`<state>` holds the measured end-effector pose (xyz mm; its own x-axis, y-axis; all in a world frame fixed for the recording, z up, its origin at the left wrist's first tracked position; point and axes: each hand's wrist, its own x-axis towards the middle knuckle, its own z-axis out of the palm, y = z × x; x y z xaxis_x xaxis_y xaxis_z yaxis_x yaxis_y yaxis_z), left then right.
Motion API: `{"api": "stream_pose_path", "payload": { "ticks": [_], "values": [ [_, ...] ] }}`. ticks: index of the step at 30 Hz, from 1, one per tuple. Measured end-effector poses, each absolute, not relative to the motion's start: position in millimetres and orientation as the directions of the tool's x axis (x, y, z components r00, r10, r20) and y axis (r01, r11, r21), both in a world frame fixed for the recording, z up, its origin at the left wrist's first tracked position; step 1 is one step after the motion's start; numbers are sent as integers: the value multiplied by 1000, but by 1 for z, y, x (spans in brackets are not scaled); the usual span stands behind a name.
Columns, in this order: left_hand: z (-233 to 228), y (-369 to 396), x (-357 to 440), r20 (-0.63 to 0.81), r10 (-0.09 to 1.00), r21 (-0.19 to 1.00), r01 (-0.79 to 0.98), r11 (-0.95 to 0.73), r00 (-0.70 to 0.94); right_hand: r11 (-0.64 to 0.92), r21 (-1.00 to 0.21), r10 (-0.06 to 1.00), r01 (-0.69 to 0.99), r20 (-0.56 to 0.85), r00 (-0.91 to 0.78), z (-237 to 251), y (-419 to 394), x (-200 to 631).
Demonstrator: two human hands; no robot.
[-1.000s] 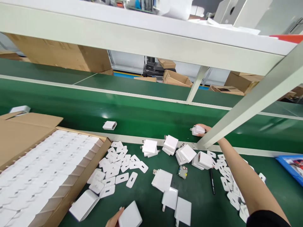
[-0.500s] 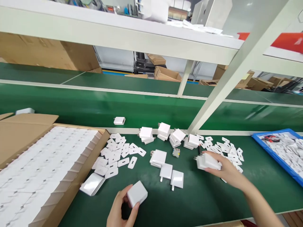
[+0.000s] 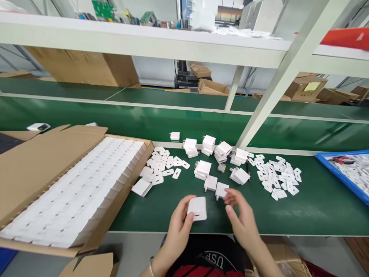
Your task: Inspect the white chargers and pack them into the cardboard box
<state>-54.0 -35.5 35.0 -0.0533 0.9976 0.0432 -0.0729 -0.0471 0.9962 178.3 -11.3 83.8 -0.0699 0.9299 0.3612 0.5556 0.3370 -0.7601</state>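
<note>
My left hand point(image 3: 181, 218) is closed around a white charger point(image 3: 198, 207), gripping its left side between thumb and fingers; a small reddish slot shows on its front. My right hand point(image 3: 240, 212) is open, its thumb and fingers apart. Its fingertips are beside a white charger point(image 3: 221, 190) lying on the green table, and I cannot tell whether they touch. Another charger point(image 3: 210, 183) lies just left of that one. Behind them are several stacks of chargers, among them one stack point(image 3: 202, 169) to the left and one point(image 3: 240, 175) to the right.
An open carton point(image 3: 127, 192) full of white pieces stands at left. Loose white plates lie in a left pile point(image 3: 157, 165) and a right pile point(image 3: 276, 175). A blue-rimmed tray point(image 3: 340, 179) is at far right. A slanted post point(image 3: 276, 88) rises behind the chargers.
My right hand has let go of the charger stack, which now rests on the table, and has come left toward my left hand. The left hand still holds its charger. The view has shifted.
</note>
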Motion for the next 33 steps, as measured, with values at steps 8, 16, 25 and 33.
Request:
{"api": "stream_pose_path", "payload": {
  "ticks": [8, 16, 25, 33],
  "values": [
    [47, -36, -20, 222, 963, 972, -110, -206, 151, 303, -930, 951, 209, 310, 5, 70, -38, 138],
    [29, -30, -14, 278, 950, 961, -39, -275, 145, 262, -963, 963, 66, 265, 45, 56, -37, 144],
    [29, -30, -17, 192, 954, 976, -148, -160, 231, 284, -954, 958, 92, 287, 14, 50, -29, 146],
    [40, -25, -20, 104, 950, 866, -496, 59, 294, 327, -943, 945, 59, 325, -49, 41, -22, 149]
  ]
}}
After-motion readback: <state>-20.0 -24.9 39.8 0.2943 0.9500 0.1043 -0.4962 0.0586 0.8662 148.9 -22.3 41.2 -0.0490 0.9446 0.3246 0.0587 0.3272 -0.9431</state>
